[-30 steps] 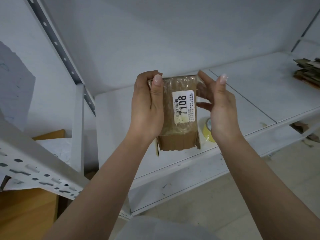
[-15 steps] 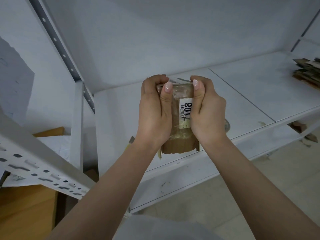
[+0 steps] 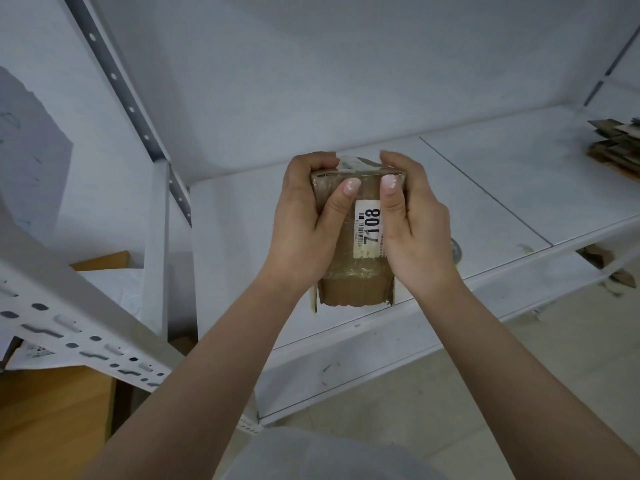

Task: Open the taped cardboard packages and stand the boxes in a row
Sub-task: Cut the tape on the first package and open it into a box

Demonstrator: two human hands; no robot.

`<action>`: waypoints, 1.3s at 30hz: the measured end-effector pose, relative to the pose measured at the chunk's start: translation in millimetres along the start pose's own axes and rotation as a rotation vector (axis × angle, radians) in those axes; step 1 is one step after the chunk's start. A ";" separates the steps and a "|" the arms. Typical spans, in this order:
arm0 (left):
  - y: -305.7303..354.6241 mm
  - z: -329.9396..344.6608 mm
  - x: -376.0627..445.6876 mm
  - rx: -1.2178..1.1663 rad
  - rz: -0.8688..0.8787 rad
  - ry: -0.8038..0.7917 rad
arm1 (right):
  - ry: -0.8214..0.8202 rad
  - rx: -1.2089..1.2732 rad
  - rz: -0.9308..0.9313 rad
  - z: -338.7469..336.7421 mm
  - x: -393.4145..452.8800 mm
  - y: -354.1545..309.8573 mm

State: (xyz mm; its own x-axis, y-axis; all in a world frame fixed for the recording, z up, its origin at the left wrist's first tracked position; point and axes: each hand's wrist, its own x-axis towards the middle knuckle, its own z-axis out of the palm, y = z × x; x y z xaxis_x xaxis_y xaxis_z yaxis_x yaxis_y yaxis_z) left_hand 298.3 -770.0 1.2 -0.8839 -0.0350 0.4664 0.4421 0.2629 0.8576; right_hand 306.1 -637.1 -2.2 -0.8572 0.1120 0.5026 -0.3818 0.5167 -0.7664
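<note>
- Cardboard package (image 3: pixel 349 271): brown, wrapped in clear glossy tape, held in the air above the front part of the shelf, long axis running away from the camera. The near end shows bare cardboard with small side flaps standing out. At the far end, loosened tape and a pale scrap stick up between the two hands.
- Label (image 3: pixel 367 228): white, on the upper face of the package, printed with "7108" and a small barcode; its right edge is partly covered by the right thumb.
- Left hand (image 3: pixel 304 226): grips the left side of the package, fingers curled over the far top corner, thumb laid across the upper face with its tip near the far edge.
- Right hand (image 3: pixel 415 226): grips the right side likewise, fingers curled over the far corner, thumb pressed flat on the upper face beside the left thumb; the two thumbs are close but apart.
- Shelf (image 3: pixel 485 209): white metal board with a seam running across it, directly below the package.
- Tape roll (image 3: pixel 456 252): only a sliver shows on the shelf behind the right hand.
- Flattened cardboard stack (image 3: pixel 616 143): far right end of the shelf, well apart from the package.
- Perforated upright (image 3: pixel 114 77): grey metal strut at the left, rising from the shelf's rear corner.
</note>
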 end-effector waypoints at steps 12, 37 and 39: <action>-14.5 -8.0 1.0 -0.037 0.007 0.075 | -0.036 0.093 0.006 6.8 1.4 15.6; -44.9 -38.6 29.3 0.281 -0.495 0.088 | -0.132 -0.524 -0.084 -1.0 27.8 54.0; -40.4 -27.9 11.5 0.639 -0.309 0.030 | -0.129 -0.561 -0.077 1.2 32.3 56.1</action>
State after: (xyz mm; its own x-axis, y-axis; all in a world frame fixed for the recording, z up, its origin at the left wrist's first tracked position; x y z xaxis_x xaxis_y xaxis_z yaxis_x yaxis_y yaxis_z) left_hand 274.6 -807.9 -22.0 -0.9459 -0.2230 0.2357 -0.0124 0.7507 0.6606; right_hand 256.6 -605.6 -29.4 -0.8829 -0.0299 0.4686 -0.2334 0.8939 -0.3826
